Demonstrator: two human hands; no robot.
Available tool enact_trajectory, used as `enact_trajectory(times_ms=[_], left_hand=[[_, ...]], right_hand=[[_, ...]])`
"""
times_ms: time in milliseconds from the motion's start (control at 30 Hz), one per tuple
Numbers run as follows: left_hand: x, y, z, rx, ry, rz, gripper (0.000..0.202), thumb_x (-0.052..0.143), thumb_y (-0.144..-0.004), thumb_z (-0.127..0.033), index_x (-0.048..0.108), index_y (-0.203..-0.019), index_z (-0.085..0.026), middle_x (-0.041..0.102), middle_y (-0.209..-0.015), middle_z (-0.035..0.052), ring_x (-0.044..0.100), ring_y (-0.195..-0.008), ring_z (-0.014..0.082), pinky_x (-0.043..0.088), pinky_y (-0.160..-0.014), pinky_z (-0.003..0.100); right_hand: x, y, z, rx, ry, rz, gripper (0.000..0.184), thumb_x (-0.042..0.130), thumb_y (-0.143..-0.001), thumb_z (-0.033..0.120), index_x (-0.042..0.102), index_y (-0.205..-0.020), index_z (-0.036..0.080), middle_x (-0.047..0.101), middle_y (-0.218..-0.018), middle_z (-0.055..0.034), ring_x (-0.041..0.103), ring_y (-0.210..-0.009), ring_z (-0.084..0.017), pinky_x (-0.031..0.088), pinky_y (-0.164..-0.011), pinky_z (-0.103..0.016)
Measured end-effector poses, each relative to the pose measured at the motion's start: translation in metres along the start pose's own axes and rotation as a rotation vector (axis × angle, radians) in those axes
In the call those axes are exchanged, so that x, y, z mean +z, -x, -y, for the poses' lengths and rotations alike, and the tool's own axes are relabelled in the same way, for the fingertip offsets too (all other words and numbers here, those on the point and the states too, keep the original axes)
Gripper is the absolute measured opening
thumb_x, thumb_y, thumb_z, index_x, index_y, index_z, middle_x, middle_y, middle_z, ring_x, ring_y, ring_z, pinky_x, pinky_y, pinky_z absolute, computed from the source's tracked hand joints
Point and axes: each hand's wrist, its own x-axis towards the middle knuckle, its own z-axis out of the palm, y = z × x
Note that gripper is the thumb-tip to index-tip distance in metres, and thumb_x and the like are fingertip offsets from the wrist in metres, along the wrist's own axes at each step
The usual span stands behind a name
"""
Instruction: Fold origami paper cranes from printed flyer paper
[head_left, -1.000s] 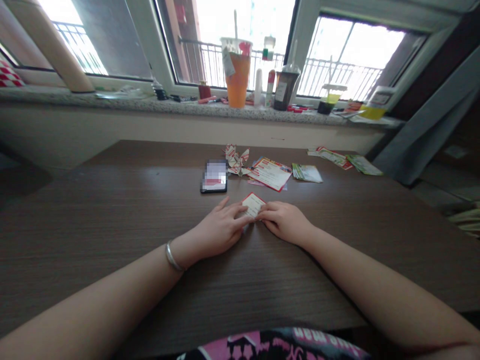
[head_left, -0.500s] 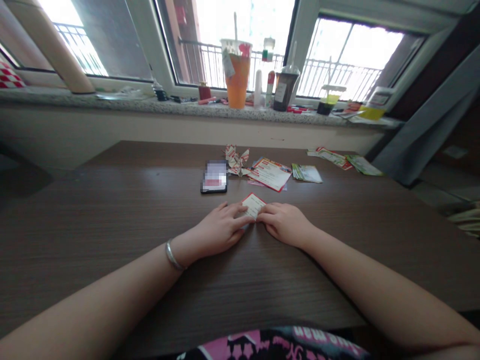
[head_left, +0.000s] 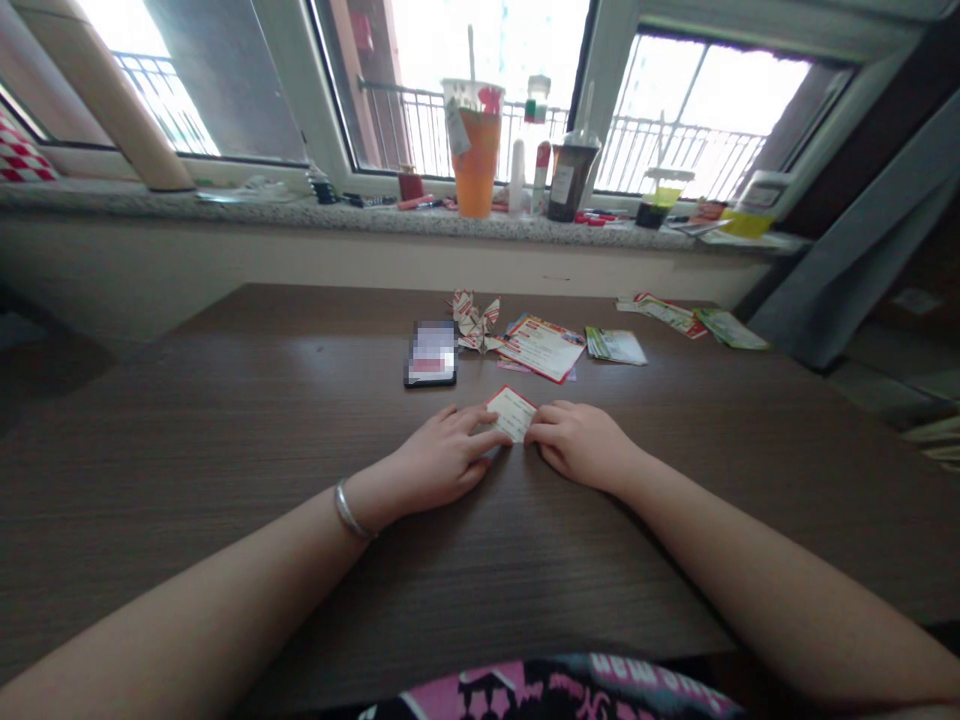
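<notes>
A small folded paper [head_left: 513, 412], cream with printed text and a red edge, lies on the table as a diamond between my hands. My left hand [head_left: 444, 455] wears a silver bangle; its fingers are stretched and spread, and their tips rest on the paper's left side. At the right corner, the fingers of my right hand [head_left: 576, 442] are bent together on the paper's edge. Its thumb is mostly hidden. Just beyond lie a stack of larger printed sheets [head_left: 541, 350], some folded paper figures [head_left: 475, 322] and a phone [head_left: 431, 354].
Green-and-white paper slips [head_left: 616, 346] lie right of the stack, with more slips [head_left: 731, 328] near the back right edge of the brown table [head_left: 225, 430]. Along the stone windowsill [head_left: 360, 212] stand an orange drink cup [head_left: 475, 160], a dark drink cup [head_left: 568, 182] and several small bottles.
My right hand has slid slightly right along the paper's edge, so more of the paper's lower corner shows. My left hand stays nearly in place. The whole view has shifted a little.
</notes>
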Motion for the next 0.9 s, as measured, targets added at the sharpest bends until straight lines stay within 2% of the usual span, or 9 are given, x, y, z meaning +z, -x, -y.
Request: enact_trajectory(times_ms=[233, 533, 900], left_hand=[[0.000, 0.000, -0.001, -0.012, 0.031, -0.005, 0.036, 0.048, -0.091, -0.023, 0.055, -0.126, -0.029, 0.048, -0.139, 0.0090, 0.045, -0.128, 0.0291, 0.035, -0.107, 0.052], [0.000, 0.001, 0.001, -0.016, 0.053, -0.003, 0.038, 0.049, -0.091, -0.026, 0.053, -0.128, -0.030, 0.048, -0.141, 0.0084, 0.044, -0.130, 0.0294, 0.033, -0.108, 0.053], [0.003, 0.003, 0.003, -0.008, 0.045, -0.013, 0.039, 0.049, -0.091, -0.026, 0.052, -0.129, -0.030, 0.047, -0.141, 0.0078, 0.044, -0.129, 0.0279, 0.033, -0.108, 0.050]], right_hand=[[-0.007, 0.006, -0.008, 0.048, -0.013, 0.045, 0.022, 0.050, -0.088, 0.018, 0.071, -0.090, 0.023, 0.069, -0.099, -0.0048, 0.061, -0.089, -0.019, 0.044, -0.075, -0.028], [-0.019, 0.012, -0.019, 0.116, -0.055, 0.136, 0.024, 0.050, -0.087, 0.016, 0.072, -0.090, 0.024, 0.068, -0.097, -0.0043, 0.063, -0.088, -0.018, 0.044, -0.074, -0.027], [-0.028, 0.020, -0.028, 0.178, 0.000, 0.208, 0.024, 0.053, -0.084, 0.016, 0.073, -0.085, 0.030, 0.071, -0.096, 0.0009, 0.065, -0.084, -0.016, 0.042, -0.064, -0.024]])
